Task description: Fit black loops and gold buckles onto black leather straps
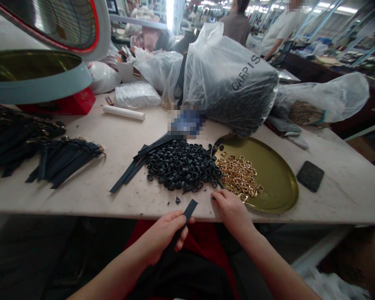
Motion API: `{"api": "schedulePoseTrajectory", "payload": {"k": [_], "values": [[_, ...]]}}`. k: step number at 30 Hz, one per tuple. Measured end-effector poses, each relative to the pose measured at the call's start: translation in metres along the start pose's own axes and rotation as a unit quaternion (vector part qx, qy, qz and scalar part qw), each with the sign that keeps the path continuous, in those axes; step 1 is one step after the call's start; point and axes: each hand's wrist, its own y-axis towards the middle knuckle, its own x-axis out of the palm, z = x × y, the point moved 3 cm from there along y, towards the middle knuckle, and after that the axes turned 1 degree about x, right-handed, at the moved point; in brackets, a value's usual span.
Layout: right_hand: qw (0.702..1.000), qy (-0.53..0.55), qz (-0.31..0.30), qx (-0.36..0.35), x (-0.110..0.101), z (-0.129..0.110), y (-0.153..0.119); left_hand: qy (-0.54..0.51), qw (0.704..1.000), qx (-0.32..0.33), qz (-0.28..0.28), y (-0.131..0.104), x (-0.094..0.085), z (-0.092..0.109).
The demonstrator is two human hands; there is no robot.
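My left hand (166, 233) is closed around a flat black strap (190, 210), whose squared end sticks up past the thumb in front of the table edge. To its right, my right hand (233, 210) is in a pinch; a small dark bit shows at its fingertips, too small to name. Just beyond the hands lies a heap of small black loops (181, 164). Gold-coloured metal buckles (239, 177) are piled on the left side of a round gold tray (276, 183), close to my right hand. More black straps (125, 175) lie fanned out left of the loops.
Finished-looking black straps with gold fittings (70, 160) are stacked at the left. A white roll (123, 113) and a large plastic bag (231, 79) stand behind. At the right lies a dark flat object (310, 176). A fan (59, 25) overhangs the upper left; people stand farther back.
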Motion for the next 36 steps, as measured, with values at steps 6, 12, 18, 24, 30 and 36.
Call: {"api": "schedulePoseTrajectory", "payload": {"k": [6,12,18,24,30,36], "values": [[0.807,0.554,-0.084,0.188,0.01,-0.029,-0.014,0.278,0.937,0.191,0.087,-0.005,0.009,0.011],[0.75,0.618,-0.119,0.204,0.014,-0.041,-0.032,0.445,0.875,0.181,0.056,-0.023,0.01,0.015],[0.825,0.534,-0.145,0.111,0.009,-0.062,-0.047,0.443,0.88,0.166,0.046,-0.033,0.016,0.008],[0.858,0.499,-0.091,0.074,0.01,-0.061,-0.048,0.329,0.921,0.197,0.065,-0.029,0.019,0.002],[0.986,0.037,0.12,0.107,-0.039,0.012,0.011,0.268,0.943,0.173,0.092,-0.014,0.003,-0.006],[0.987,-0.006,0.111,0.114,-0.036,0.04,0.043,0.266,0.945,0.172,0.081,0.002,0.005,-0.006]]}}
